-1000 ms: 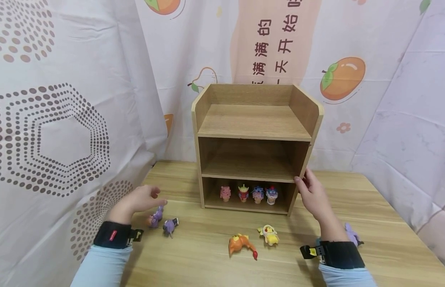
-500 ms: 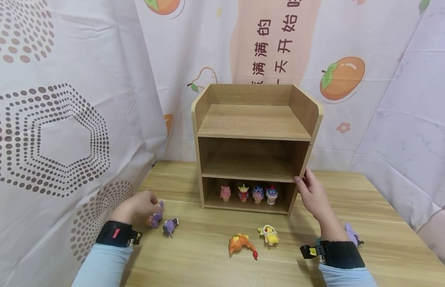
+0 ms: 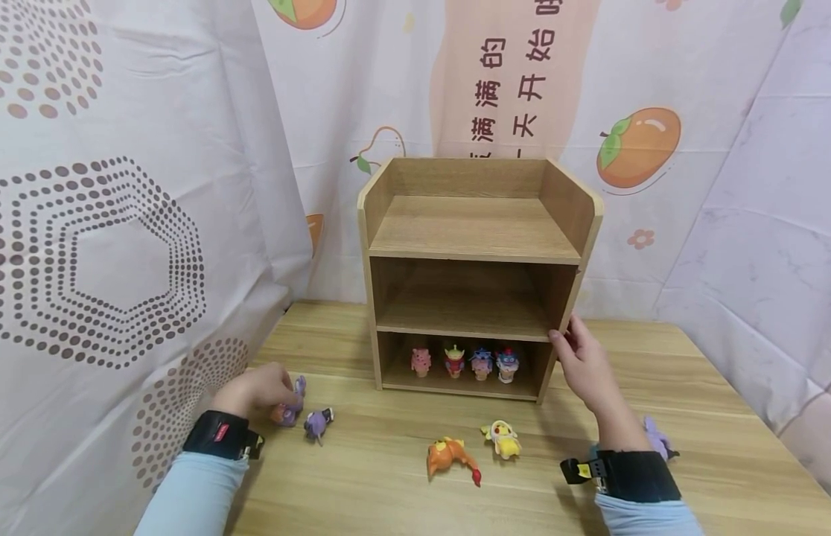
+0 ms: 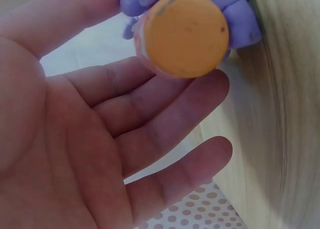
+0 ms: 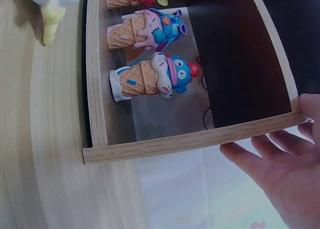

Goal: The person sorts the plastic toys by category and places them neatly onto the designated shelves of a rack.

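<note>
"Where's the purple toy (image 3: pixel 295 404)?"
"Lower left of the head view, pinched between thumb and fingers of the left hand (image 3: pixel 264 385), little finger spread apart."
"And the right hand (image 3: pixel 585 365)?"
"Right of centre, partly open, fingers and thumb gripping the shelf (image 3: pixel 476 227)."

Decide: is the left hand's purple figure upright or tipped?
Tipped: the purple figure shows its round orange base in the left wrist view instead of resting on it.

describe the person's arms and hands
Light blue fabric sleeves, with wide black wristbands. The left band bears a small red label; the right carries a small black device with a yellow patch. Left hand and right hand are bare.
</note>
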Available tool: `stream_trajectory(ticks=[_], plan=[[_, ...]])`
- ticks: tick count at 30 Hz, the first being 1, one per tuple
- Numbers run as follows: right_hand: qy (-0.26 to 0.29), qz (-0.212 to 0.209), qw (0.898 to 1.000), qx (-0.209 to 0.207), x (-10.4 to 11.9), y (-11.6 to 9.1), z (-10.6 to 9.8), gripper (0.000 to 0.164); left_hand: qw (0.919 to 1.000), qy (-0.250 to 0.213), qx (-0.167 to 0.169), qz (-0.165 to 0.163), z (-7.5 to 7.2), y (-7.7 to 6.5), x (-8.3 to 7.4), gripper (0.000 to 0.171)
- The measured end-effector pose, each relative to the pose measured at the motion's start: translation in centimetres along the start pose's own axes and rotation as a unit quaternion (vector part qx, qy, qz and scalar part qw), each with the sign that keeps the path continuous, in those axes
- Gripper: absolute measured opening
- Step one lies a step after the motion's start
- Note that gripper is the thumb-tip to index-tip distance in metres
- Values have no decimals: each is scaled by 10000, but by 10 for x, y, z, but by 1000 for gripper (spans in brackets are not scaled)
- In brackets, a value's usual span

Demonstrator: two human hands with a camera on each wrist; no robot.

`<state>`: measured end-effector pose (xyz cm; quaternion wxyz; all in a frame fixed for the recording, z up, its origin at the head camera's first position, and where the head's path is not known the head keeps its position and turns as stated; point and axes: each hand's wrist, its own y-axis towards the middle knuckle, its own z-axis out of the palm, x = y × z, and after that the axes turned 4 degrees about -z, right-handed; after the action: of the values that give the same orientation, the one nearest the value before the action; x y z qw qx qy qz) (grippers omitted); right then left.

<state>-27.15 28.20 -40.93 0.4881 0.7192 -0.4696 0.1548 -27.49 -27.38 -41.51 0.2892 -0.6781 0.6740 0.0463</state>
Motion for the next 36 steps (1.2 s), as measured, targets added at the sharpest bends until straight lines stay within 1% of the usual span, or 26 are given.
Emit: stream_trajectory(ticks=[4, 9, 17, 21, 29, 36], plan=[[-3, 21, 10000, -5, 1, 0, 0, 53, 10000, -13, 11, 67, 1, 3, 0, 25], [-31, 61, 10000, 31, 2, 0, -1, 53, 9999, -99, 82, 38, 2, 5, -2, 27], [1, 81, 10000, 49, 3, 0, -1, 53, 9989, -365, 224, -192, 4, 8, -5, 20], [52, 74, 9999, 46, 4, -1, -1, 53, 9991, -325, 213, -153, 5, 12, -5, 20], [72, 78, 9999, 62, 4, -1, -1, 53, 9998, -29, 209, -38, 8, 18, -5, 19], [84, 43, 9999, 65, -1, 0, -1, 53, 9991, -177, 385, -71, 8, 17, -8, 16]])
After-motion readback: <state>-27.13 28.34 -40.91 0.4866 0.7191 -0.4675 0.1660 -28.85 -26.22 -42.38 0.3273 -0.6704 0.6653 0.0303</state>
